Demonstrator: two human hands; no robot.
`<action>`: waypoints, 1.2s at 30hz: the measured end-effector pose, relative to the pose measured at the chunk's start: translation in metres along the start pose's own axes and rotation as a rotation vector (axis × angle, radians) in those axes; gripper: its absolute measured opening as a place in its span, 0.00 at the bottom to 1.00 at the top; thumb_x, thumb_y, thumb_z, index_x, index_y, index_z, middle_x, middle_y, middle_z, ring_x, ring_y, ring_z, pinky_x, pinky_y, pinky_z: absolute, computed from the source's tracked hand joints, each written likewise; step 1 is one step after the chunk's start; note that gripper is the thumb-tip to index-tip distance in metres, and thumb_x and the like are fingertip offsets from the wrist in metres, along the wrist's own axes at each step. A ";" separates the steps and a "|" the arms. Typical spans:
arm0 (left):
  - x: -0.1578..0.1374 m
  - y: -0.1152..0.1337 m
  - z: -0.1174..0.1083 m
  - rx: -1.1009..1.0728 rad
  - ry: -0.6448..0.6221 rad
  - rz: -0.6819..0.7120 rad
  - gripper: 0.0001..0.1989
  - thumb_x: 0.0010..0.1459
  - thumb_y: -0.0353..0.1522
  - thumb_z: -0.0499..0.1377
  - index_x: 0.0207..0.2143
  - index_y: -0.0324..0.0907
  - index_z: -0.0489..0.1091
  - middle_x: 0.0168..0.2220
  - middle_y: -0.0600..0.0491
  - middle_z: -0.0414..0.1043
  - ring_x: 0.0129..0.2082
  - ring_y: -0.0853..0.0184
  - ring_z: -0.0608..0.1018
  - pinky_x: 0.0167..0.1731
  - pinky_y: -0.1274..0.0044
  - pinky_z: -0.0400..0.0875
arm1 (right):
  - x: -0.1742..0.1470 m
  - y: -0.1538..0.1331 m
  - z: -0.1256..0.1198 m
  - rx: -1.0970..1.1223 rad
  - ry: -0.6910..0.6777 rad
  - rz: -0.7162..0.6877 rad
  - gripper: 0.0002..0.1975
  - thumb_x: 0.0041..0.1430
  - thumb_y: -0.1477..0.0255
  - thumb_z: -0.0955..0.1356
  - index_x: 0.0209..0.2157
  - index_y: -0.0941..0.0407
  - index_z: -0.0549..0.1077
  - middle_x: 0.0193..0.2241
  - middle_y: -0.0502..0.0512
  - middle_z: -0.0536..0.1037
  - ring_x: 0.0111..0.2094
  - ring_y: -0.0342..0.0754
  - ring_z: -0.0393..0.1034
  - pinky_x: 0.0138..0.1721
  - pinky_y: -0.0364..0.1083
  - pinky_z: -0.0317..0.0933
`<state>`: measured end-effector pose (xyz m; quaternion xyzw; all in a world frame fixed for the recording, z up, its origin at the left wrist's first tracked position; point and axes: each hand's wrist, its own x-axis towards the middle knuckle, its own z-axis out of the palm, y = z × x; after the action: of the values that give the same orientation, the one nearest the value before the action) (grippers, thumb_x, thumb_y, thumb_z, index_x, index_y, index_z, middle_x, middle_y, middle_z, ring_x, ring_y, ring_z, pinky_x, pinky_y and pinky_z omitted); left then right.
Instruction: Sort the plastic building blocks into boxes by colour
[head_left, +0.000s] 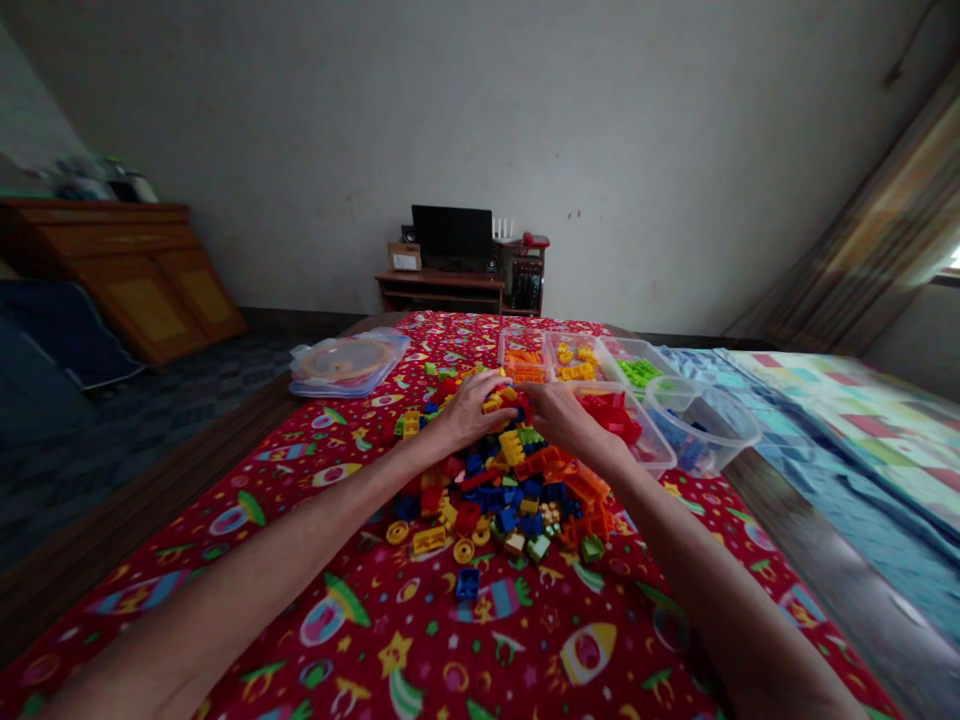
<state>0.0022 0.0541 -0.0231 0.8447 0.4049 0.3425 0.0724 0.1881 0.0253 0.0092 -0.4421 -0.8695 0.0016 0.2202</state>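
Note:
A heap of toy building bricks in blue, yellow, red, orange and green lies in the middle of the table. My left hand is at the far part of the heap, fingers and thumb curled round yellow bricks. Close beside it, my right hand reaches in from the right with bent fingers pointing down at the heap. Its fingertips are by red and blue bricks, and what they grip, if anything, is hidden. A lone blue brick lies in front of the heap, near yellow ring-shaped pieces.
Clear bins on the right hold sorted bricks: orange, yellow, green, red. A round tub holds blue ones. Stacked clear lids lie at the left. A red patterned cloth covers the table.

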 end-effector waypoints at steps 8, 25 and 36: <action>0.010 -0.020 -0.024 0.021 -0.044 -0.061 0.24 0.66 0.42 0.40 0.42 0.40 0.72 0.45 0.48 0.75 0.49 0.63 0.73 0.54 0.70 0.64 | -0.002 0.006 -0.002 0.001 0.064 0.009 0.18 0.50 0.85 0.61 0.39 0.61 0.75 0.23 0.54 0.74 0.24 0.43 0.63 0.28 0.42 0.52; -0.012 0.018 -0.058 0.334 -0.475 -0.099 0.18 0.51 0.36 0.60 0.45 0.41 0.73 0.40 0.49 0.75 0.40 0.62 0.76 0.38 0.76 0.68 | 0.000 -0.002 0.013 0.133 0.035 -0.175 0.12 0.55 0.82 0.64 0.38 0.58 0.75 0.33 0.56 0.77 0.36 0.46 0.69 0.36 0.42 0.57; -0.011 0.003 -0.068 -0.103 -0.082 -0.229 0.14 0.50 0.38 0.56 0.35 0.41 0.75 0.29 0.52 0.78 0.29 0.64 0.78 0.29 0.77 0.71 | -0.007 -0.023 -0.009 0.092 0.140 -0.131 0.12 0.64 0.64 0.64 0.42 0.58 0.67 0.31 0.55 0.75 0.29 0.42 0.65 0.32 0.41 0.53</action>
<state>-0.0441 0.0333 0.0236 0.8013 0.4774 0.3174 0.1709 0.1777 0.0040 0.0190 -0.3730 -0.8780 -0.0038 0.2999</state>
